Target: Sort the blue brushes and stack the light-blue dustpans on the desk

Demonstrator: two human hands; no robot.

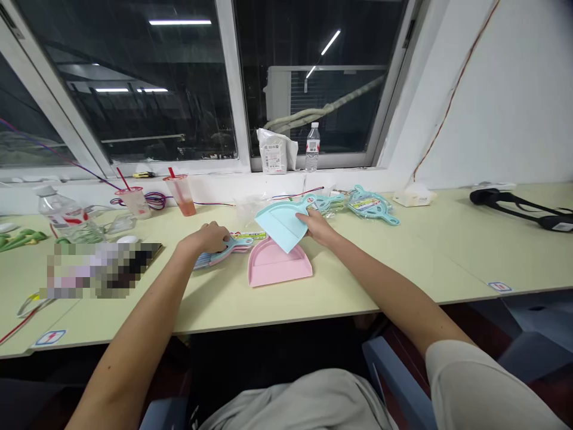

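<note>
My right hand (319, 227) grips a light blue dustpan (283, 222) by its edge and holds it tilted above a pink dustpan (277, 266) that lies flat on the pale yellow table (403, 263). My left hand (210, 237) rests closed over the handles of small blue and pink brushes (224, 252) lying left of the pink pan. A label strip (248, 235) shows just behind them.
More teal dustpan sets (371, 206) lie at the back right. Two drink cups (181, 194) with straws, a toppled bottle (67, 218), a tissue pack (414, 196) and a black strap (519, 209) are on the table. A water bottle (312, 146) and a bag stand on the window sill.
</note>
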